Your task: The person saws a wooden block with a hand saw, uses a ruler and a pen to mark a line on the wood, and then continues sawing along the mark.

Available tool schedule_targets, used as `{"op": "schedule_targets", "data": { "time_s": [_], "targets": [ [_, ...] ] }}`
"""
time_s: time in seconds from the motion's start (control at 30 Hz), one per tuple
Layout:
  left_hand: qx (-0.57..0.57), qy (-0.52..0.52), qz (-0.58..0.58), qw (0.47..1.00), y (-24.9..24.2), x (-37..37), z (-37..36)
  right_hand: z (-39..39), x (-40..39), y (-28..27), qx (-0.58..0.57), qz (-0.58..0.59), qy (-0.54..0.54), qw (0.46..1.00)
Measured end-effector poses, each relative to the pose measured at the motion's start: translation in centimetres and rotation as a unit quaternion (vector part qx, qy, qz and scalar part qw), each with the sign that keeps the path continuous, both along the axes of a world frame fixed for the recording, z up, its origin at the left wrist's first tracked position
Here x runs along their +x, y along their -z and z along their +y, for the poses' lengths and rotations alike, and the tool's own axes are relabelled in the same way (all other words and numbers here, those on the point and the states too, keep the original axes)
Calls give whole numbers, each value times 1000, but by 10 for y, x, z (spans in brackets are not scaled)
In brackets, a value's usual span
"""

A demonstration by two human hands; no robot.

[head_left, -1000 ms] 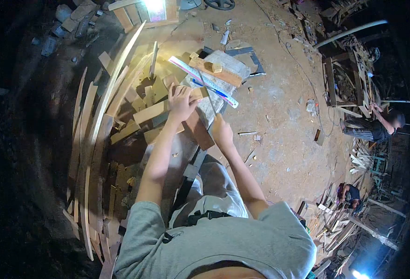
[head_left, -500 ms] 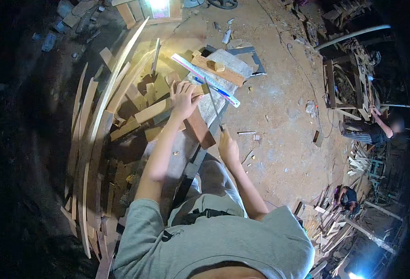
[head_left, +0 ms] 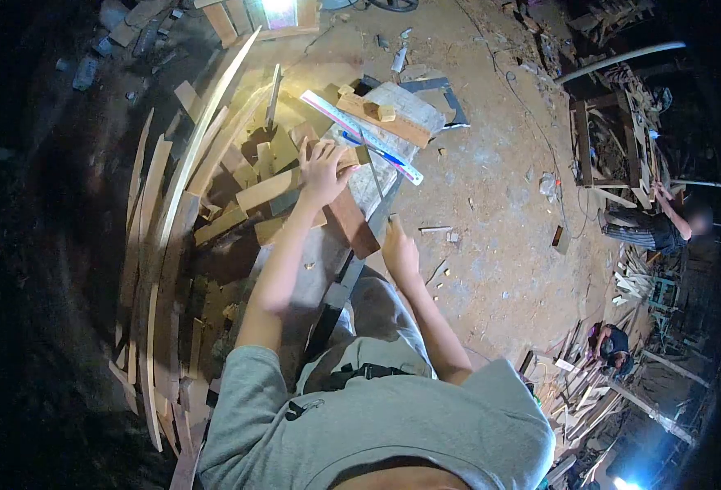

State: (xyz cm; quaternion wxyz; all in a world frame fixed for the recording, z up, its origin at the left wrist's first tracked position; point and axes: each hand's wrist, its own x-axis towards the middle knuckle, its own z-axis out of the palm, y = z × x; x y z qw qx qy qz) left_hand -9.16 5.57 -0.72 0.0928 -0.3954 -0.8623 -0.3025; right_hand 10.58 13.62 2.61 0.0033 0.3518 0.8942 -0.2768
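My left hand (head_left: 323, 173) is wrapped over a light wooden piece (head_left: 359, 156), pressing it above the bench. In my right hand (head_left: 401, 253) is the handle of a saw (head_left: 374, 173). Its thin blade shows nearly edge-on and lies against the wood's end, just right of my left fingers. A reddish-brown board (head_left: 352, 222) lies crosswise below that piece. Beyond my hands are a white ruler (head_left: 321, 104), a blue pen (head_left: 374, 149) and a brown wooden block (head_left: 405, 129) with a small offcut (head_left: 386, 113) on top.
Wood offcuts (head_left: 266, 192) pile up left of my hands, with long curved strips (head_left: 164, 220) farther left. A bright lamp (head_left: 279, 6) stands at the top. Scraps litter the dirt floor (head_left: 491, 245). Two other people (head_left: 667, 233) are at the right, among timber and a wooden frame (head_left: 581, 143).
My right hand has shifted very slightly left and up with the saw. My left hand keeps its hold on the wooden piece.
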Motion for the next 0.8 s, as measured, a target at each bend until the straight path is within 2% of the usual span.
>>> {"op": "schedule_targets", "data": {
  "time_s": [0.1,0.27,0.33,0.47,0.53,0.67,0.73,0.8],
  "targets": [
    [3,-13,-1,1000,2,-2,3,17,-44,21,25,37,-13,999],
    [5,-22,3,1000,3,0,0,12,-2,20,11,4,-44,999],
    [-5,-16,1,1000,6,0,0,6,2,1,-8,-25,-5,1000],
    [-6,-13,-8,1000,4,-4,2,23,-30,16,-38,22,-11,999],
    [-15,-3,-11,1000,5,1,-1,24,-50,26,9,39,-49,998],
    [-11,-33,-9,999,2,0,0,14,-8,16,20,23,-39,999],
    [-15,-21,-18,999,1,0,0,10,9,7,-12,-37,-39,998],
    [-14,-4,-13,1000,3,0,-2,13,-4,12,-4,-12,-30,999]
  ]
}}
